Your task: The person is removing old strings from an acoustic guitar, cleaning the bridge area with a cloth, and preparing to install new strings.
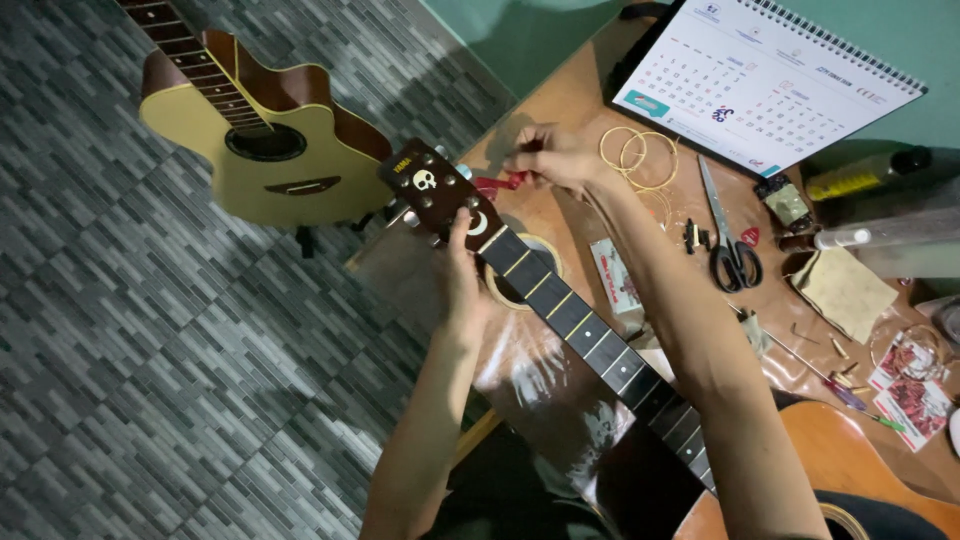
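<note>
Guitar neck (560, 300) crosses table (570, 100) beside scissors (730, 240), string coils (640, 155).

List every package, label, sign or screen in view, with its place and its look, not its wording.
Desk calendar: top right of the table, white, spiral-bound, tilted.
Small packet: beside the guitar neck, white with red print.
Red-patterned packets: right edge, flat.
Skull sticker: on the dark headstock, white.

A dark-necked guitar (560, 310) runs diagonally from the lower right up to the centre of the frame, its brown headstock bearing a white skull sticker. A small red tool (500, 183) sits just right of the headstock, pinched between fingers.
</note>
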